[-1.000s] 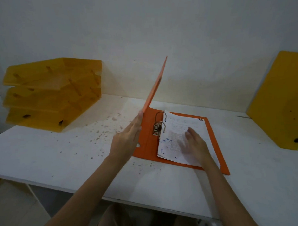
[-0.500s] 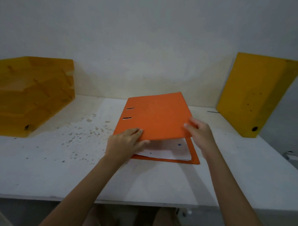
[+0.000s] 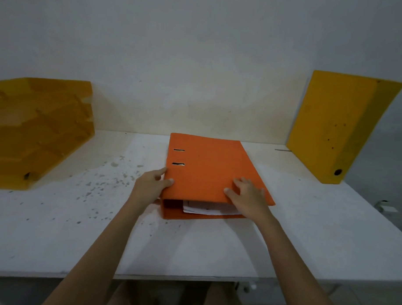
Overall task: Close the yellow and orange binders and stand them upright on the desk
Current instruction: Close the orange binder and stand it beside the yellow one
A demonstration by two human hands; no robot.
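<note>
The orange binder [image 3: 208, 168] lies flat and closed in the middle of the white desk [image 3: 192, 248], spine to the left, white papers showing at its near end. My left hand [image 3: 152, 187] grips the near left corner at the spine, thumb on the cover. My right hand [image 3: 248, 198] rests on the near right part of the cover, fingers spread and curled over the edge. The yellow binder [image 3: 333, 125] stands closed and upright at the back right, leaning against the wall.
A stack of amber plastic letter trays [image 3: 36, 133] sits at the back left. Dark specks are scattered over the desk's left half. A small white object [image 3: 386, 208] shows past the desk's right edge. The wall runs close behind.
The orange cover swung down from upright and is now shut over the papers. My right hand moved off the papers onto the cover; my left hand went to the spine corner.
</note>
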